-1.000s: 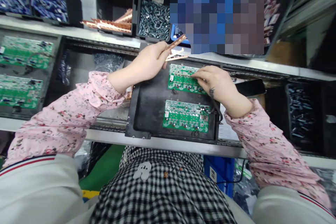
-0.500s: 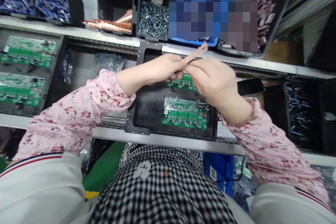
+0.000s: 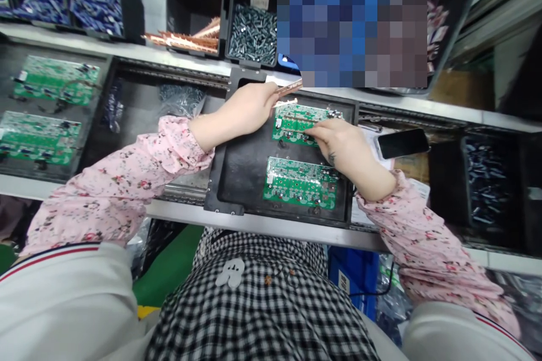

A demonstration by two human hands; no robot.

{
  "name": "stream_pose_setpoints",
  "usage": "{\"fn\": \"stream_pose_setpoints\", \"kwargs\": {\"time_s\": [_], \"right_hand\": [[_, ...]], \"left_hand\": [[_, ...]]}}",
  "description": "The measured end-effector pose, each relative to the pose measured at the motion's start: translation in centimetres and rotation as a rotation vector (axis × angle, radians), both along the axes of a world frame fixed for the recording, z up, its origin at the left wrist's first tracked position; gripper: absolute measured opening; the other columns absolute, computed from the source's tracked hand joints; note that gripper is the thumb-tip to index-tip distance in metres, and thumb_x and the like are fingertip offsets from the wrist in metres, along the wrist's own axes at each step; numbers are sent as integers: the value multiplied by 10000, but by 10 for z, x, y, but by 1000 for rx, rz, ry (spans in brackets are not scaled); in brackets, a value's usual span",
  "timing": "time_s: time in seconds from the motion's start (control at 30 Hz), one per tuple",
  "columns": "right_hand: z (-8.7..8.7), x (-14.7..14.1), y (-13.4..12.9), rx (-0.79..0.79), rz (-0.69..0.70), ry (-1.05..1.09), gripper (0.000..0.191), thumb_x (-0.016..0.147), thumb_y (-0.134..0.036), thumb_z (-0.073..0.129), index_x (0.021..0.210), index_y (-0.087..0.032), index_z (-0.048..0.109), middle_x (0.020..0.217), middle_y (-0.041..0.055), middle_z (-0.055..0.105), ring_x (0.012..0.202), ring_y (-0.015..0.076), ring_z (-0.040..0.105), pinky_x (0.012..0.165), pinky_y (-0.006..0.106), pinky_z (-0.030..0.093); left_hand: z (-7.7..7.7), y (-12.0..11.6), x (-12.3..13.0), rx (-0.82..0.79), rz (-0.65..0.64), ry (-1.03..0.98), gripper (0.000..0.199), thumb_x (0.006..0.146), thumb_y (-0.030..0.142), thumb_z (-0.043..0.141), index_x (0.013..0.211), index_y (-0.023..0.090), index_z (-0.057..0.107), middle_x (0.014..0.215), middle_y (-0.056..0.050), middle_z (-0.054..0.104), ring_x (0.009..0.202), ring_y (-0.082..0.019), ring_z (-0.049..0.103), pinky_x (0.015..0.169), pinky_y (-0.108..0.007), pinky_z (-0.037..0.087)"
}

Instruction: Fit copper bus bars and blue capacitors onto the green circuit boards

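A black tray (image 3: 241, 169) lies in front of me with two green circuit boards in it, a far board (image 3: 296, 121) and a near board (image 3: 300, 182). My left hand (image 3: 249, 106) hovers at the far board's left end, fingers closed on copper strips (image 3: 290, 87) that stick out to the right. On the far board rests my right hand (image 3: 339, 144), its fingertips pressing a thin copper strip (image 3: 296, 130) against the board's near edge.
Black bins at the back hold copper strips (image 3: 186, 40), grey screws (image 3: 252, 27) and blue parts (image 3: 95, 3). Two more green boards (image 3: 55, 79) lie in a tray at left. A phone (image 3: 402, 142) lies to the right. A blurred person sits opposite.
Half a second ago both hands met above the tray on a copper strip. My right hand has since come down onto the far board with a strip; my left hand keeps the others.
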State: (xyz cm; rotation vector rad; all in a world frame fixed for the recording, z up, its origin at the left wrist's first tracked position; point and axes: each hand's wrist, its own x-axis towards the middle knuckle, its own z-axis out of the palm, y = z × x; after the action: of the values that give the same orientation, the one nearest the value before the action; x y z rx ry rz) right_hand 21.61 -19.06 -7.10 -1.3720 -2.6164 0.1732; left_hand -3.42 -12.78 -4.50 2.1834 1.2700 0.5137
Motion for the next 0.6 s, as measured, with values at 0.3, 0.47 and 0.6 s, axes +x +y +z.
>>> {"fn": "stream_pose_setpoints", "kwargs": {"time_s": [0.3,0.47,0.6], "right_hand": [[36,-39,-24,235,26,30,316,1001,-208,396,1153,-159,668,1161,126,681,1021,250,598,850,402,492],[50,-43,-59,347,94,-4,261,993,-161,429,1104,-166,665,1072,82,716,953,195,636,830,338,501],[48,-35,-81,400,169,27,202,949,-127,520,1111,-144,640,1057,95,721,951,200,623,816,322,504]], "left_hand": [[19,-25,22,-243,-69,-85,214,998,172,383,928,131,581,750,-36,613,716,-146,579,722,-252,426],[29,-54,31,-499,-253,-196,199,993,183,395,836,159,514,688,4,590,604,-110,530,636,-225,413],[28,-70,28,-607,-355,-184,204,1006,210,368,856,164,499,692,12,600,559,-100,530,615,-224,417]]}}
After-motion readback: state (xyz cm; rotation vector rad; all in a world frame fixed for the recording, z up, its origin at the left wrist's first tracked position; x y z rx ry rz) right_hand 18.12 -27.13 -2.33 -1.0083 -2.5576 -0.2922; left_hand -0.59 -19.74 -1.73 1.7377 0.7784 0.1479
